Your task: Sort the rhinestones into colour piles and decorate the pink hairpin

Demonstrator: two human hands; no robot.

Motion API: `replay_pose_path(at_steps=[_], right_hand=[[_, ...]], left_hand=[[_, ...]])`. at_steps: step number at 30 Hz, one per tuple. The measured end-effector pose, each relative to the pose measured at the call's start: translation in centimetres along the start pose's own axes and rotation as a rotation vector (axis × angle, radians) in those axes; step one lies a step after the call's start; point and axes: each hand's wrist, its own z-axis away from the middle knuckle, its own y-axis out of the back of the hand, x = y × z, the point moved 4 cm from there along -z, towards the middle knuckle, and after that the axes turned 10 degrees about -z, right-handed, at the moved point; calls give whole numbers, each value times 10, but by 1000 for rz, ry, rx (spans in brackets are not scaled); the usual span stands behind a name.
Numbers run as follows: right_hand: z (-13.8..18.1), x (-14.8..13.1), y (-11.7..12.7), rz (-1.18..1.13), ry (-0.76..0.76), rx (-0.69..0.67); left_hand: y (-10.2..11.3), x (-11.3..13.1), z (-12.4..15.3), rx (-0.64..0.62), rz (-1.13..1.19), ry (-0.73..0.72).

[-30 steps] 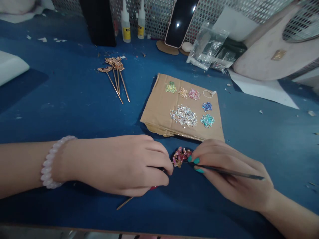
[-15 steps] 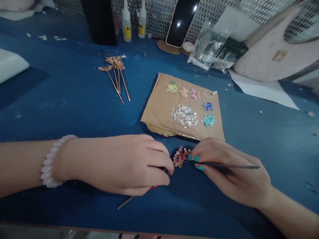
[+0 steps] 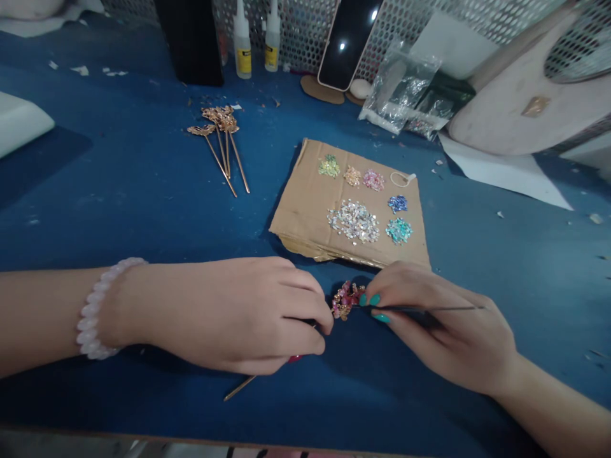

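My left hand (image 3: 267, 318) is closed around a gold hairpin, whose stick (image 3: 239, 387) comes out below the palm. The hairpin's head (image 3: 347, 299), set with pink and red pieces, shows beyond my fingertips. My right hand (image 3: 429, 324) pinches a thin dark pair of tweezers (image 3: 420, 309) held almost level, its tip at the flowered head. Whether a stone sits in the tip is too small to tell. Just behind both hands lies a cardboard piece (image 3: 305, 203) bearing small heaps of white stones (image 3: 356, 221), teal stones (image 3: 399, 231) and pink stones (image 3: 373, 179).
Several gold hairpins (image 3: 224, 137) lie at the back left. Two glue bottles (image 3: 243, 51) stand near a black box-like object (image 3: 191, 38). A phone (image 3: 346, 44) leans on the perforated metal panel (image 3: 300, 32). Plastic bags (image 3: 401, 89) and a pale fan-like housing (image 3: 515, 95) stand back right.
My right hand has tilted slightly, and the back end of the tweezers has swung up a little. My left hand and the hairpin stay nearly still.
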Motion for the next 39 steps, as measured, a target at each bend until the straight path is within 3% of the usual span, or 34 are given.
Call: replay_pose_path(at_steps=[39], right_hand=[[2, -1, -2, -45, 17, -14]], left_hand=[[0, -1, 0, 7, 4, -7]])
